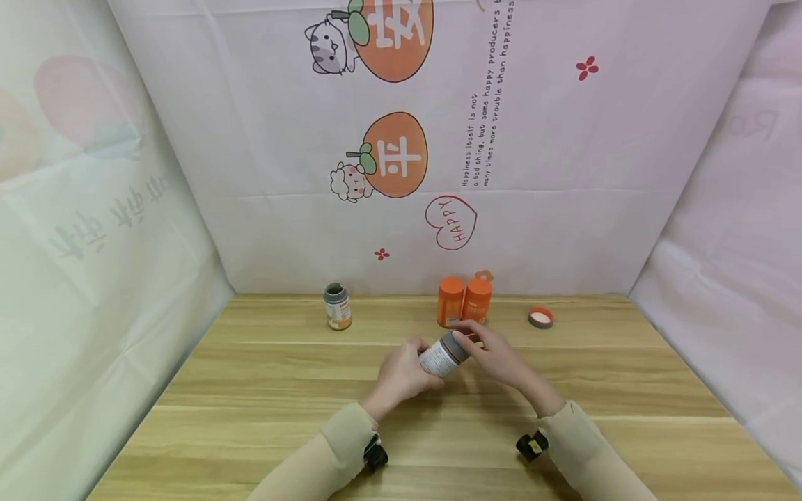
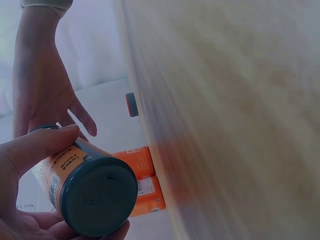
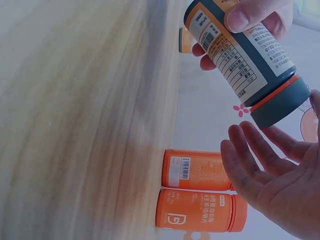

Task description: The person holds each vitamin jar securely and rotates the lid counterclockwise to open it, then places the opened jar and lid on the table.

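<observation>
Left grip (image 1: pixel 403 372): thumb and fingers curled round the bottle (image 1: pixel 438 359), held tilted, cap (image 1: pixel 457 346) end up.
Right grip (image 1: pixel 495 355): fingers loosely spread at the cap; how firmly they touch, cannot tell.
Orange jars (image 1: pixel 477 300): a pair, upright, just beyond the right grip.
Uncapped bottle (image 1: pixel 339 314): beyond the left grip, leftward.
Lid (image 1: pixel 541 319): on the tabletop (image 1: pixel 269 403), beyond the right grip, rightward.

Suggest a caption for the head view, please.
Left hand grips a tilted, capped gray bottle, right hand at its cap; two orange bottles and an uncapped gray bottle stand behind.
</observation>
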Tool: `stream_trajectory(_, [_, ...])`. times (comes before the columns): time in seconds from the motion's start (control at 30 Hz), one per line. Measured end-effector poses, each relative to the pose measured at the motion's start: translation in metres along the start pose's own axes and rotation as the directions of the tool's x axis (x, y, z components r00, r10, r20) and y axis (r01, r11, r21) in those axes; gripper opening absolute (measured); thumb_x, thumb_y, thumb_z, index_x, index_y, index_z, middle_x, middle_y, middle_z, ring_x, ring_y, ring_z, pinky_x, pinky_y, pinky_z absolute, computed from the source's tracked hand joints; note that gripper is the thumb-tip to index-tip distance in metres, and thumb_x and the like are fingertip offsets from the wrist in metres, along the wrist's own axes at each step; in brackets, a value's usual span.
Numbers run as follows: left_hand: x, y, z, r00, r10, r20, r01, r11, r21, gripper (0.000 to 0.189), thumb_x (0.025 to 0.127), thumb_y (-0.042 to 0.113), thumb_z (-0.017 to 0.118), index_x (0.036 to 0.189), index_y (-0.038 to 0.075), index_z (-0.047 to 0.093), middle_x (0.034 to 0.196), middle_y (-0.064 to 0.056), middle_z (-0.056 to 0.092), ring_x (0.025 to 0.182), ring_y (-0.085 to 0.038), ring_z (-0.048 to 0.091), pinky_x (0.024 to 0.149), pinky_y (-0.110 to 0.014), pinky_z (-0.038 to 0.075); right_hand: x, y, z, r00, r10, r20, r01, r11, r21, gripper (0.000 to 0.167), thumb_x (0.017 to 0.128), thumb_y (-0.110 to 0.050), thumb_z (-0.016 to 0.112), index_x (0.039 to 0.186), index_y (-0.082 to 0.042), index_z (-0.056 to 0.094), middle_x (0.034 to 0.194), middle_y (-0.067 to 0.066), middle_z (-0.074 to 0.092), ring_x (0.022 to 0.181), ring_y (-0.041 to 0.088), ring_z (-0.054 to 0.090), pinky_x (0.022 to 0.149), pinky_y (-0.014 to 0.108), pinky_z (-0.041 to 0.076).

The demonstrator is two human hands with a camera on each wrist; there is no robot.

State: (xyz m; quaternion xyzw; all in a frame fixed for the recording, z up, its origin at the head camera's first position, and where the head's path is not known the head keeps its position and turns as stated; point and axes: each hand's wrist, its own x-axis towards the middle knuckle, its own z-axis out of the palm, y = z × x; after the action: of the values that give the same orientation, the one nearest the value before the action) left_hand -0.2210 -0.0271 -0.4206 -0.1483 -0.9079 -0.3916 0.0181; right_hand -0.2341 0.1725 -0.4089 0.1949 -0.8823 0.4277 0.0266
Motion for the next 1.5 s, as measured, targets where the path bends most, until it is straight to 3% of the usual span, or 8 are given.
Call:
stream_trajectory(0.23, [-0.004,0.004,0.002,0.999,0.046,0.004,-0.047,0.997,0.059,0.051,0.059,0.025,0.089,0.102,0.012,0.066,0.086,0.001,0.067,0.070,-0.008,0.057,0.059,-0.025,0.046,0.000,-0.004,0.001,0.999,-0.027,0.024,0.027,1.000,-0.005,0.037,0.098,-0.038,0.048,0.125,-0.015,0.057,0.111,0.005,0.064,0.094,0.020,0.059,0.073,0.031,0.051])
stream_trajectory(0.47, [-0.005,0.005,0.004,0.998,0.062,-0.006,-0.061,0.990,0.127,0.057,0.060,0.028,0.088,0.110,0.013,0.066,0.092,0.001,0.069,0.073,-0.008,0.058,0.060,-0.025,0.045,-0.002,-0.008,0.001,0.999,0.012,0.031,-0.010,0.999,-0.051,0.037,0.097,-0.043,0.047,0.119,-0.015,0.060,0.099,0.003,0.065,0.086,0.014,0.058,0.068,0.027,0.050])
stream_trajectory(0.67, [-0.008,0.009,0.000,0.995,0.093,-0.025,-0.087,0.981,0.172,0.052,0.061,0.028,0.087,0.106,0.013,0.066,0.087,0.001,0.068,0.070,-0.008,0.058,0.057,-0.024,0.044,-0.004,-0.011,0.003,0.999,0.026,0.029,-0.024,0.997,-0.078,0.036,0.097,-0.045,0.046,0.114,-0.016,0.061,0.086,0.002,0.063,0.072,0.014,0.058,0.058,0.026,0.050])
stream_trajectory(0.93, [-0.011,0.016,-0.004,0.989,0.147,-0.035,-0.137,0.971,0.196,0.044,0.062,0.027,0.086,0.102,0.015,0.069,0.085,0.003,0.069,0.070,-0.008,0.059,0.058,-0.025,0.044,-0.006,-0.012,0.005,1.000,-0.016,-0.008,0.015,0.994,-0.108,0.029,0.098,-0.042,0.047,0.100,-0.015,0.059,0.064,-0.002,0.052,0.051,0.011,0.049,0.046,0.026,0.044])
stream_trajectory(1.5, [-0.008,0.008,-0.004,0.979,0.201,-0.021,-0.196,0.972,0.130,0.044,0.062,0.027,0.086,0.102,0.017,0.071,0.083,0.007,0.069,0.069,-0.003,0.057,0.060,-0.022,0.044,-0.009,-0.009,0.007,0.996,-0.082,-0.041,0.074,0.983,-0.165,0.025,0.097,-0.038,0.051,0.093,-0.013,0.057,0.065,-0.003,0.049,0.052,0.006,0.047,0.046,0.023,0.044])
